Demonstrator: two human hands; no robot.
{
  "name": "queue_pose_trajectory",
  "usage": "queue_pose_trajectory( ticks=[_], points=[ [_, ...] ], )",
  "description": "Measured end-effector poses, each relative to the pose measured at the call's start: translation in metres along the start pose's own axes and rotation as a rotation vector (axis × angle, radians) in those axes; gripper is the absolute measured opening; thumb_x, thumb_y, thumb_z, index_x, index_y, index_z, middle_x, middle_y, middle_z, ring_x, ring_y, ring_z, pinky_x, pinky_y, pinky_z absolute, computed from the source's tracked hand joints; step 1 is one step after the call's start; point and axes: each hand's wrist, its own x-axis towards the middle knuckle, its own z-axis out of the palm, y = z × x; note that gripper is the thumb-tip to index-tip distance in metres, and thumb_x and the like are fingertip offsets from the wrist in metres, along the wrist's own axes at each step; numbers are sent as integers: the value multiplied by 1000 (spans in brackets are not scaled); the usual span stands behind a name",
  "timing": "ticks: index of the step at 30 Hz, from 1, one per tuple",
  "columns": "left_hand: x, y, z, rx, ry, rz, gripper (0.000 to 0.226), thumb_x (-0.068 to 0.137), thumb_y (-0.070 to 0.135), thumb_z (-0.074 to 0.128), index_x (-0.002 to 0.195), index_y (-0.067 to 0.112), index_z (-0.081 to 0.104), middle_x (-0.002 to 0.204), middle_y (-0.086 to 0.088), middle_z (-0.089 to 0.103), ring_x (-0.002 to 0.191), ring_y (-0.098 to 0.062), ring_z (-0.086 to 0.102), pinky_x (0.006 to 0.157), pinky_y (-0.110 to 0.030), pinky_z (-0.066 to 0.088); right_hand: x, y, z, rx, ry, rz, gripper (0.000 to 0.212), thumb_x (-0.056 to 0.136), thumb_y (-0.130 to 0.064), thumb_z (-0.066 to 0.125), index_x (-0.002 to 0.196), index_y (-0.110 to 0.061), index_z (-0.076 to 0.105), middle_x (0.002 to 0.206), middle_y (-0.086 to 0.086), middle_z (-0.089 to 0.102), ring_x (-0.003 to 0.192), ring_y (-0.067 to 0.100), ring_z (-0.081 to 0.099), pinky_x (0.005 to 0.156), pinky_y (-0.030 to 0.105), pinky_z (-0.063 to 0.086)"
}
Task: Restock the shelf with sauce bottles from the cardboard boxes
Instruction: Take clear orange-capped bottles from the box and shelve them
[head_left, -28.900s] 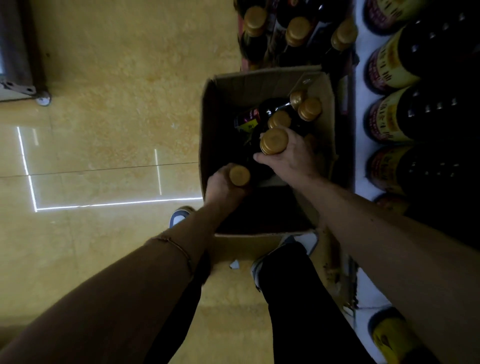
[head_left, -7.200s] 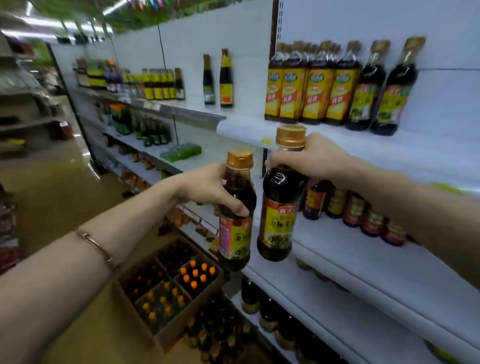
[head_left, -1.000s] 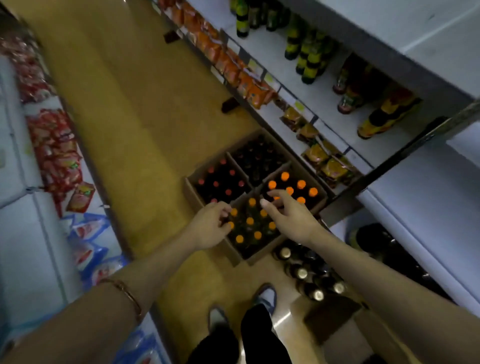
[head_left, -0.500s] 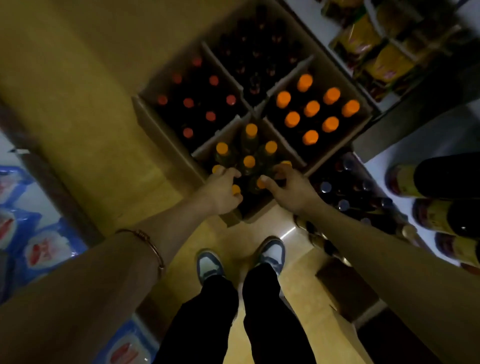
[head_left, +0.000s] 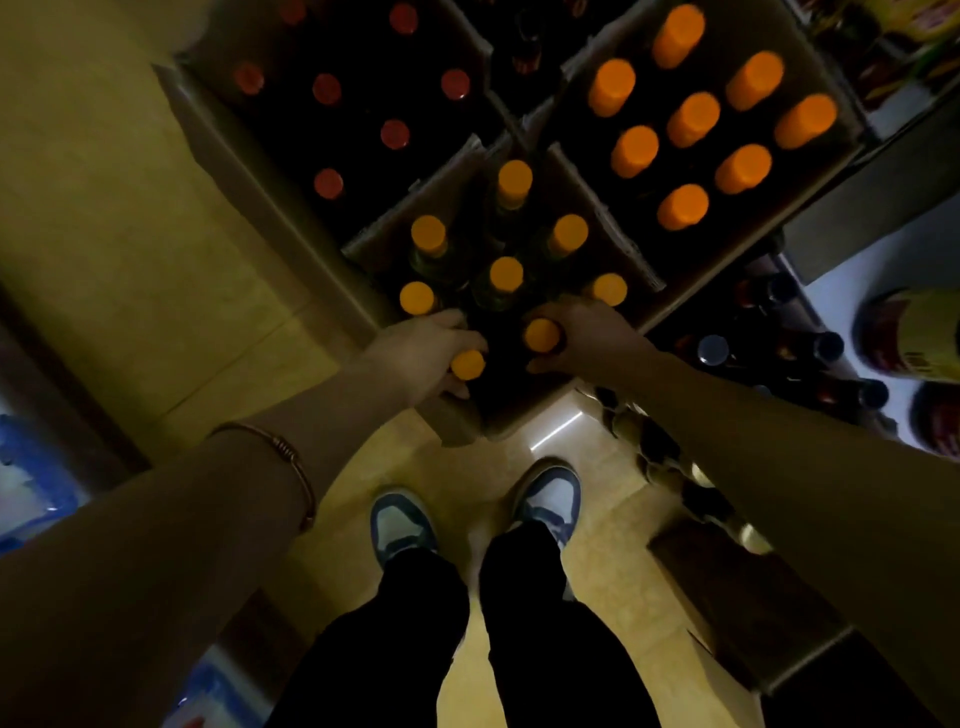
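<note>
I look straight down at open cardboard boxes on the floor. The nearest box (head_left: 363, 244) holds several dark sauce bottles with orange caps. My left hand (head_left: 421, 353) grips the neck of one orange-capped bottle (head_left: 467, 365) at the box's near edge. My right hand (head_left: 587, 338) grips the neck of a second orange-capped bottle (head_left: 540, 335) just to the right. Both bottles still stand inside the box. Their bodies are lost in the dark.
A box of larger orange-capped bottles (head_left: 691, 119) and a box of red-capped bottles (head_left: 358, 104) sit behind. Dark bottles (head_left: 737, 358) line the floor at right below the white shelf (head_left: 852, 270). My shoes (head_left: 550, 499) stand just before the box.
My head dropped closer over the boxes. Both hands went down into the nearest box and closed round two bottle necks.
</note>
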Motion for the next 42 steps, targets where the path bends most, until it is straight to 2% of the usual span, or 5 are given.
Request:
queue_pose_trajectory(
  ticks=[8,12,27,36,42],
  points=[
    [32,-10,16,124,-140,14,85,75,59,70,147,37,29,159,2,9,145,-25,12,114,-47,27,19,13,21,-173,52,-45,65,87,-58,60,145,-40,37,156,2,18,137,26,32,98,39,45],
    [29,-8,20,162,-4,78,74,80,68,55,144,37,34,155,3,24,142,-22,21,112,-40,28,26,19,26,-127,96,-84,61,88,-64,52,143,-40,41,152,-4,39,132,23,45,96,41,49],
    [-31,35,-12,-851,124,14,14,81,17,74,79,15,60,118,-10,64,126,2,40,104,-23,34,-56,-12,-30,150,308,-145,41,87,-46,65,123,-26,64,117,1,68,109,22,62,90,41,49],
    [-130,104,-114,-901,117,-5,35,83,35,70,97,4,65,133,5,56,126,-3,46,105,-38,40,-167,-67,-134,303,524,-125,33,83,-44,68,96,-15,75,86,4,74,81,18,67,73,43,54],
    [-212,154,-187,-711,119,134,36,78,37,69,92,3,67,118,0,67,112,18,49,106,-34,40,-260,-118,-203,169,490,-205,72,65,-69,41,84,-8,75,71,9,70,65,25,65,58,46,53]
  ],
)
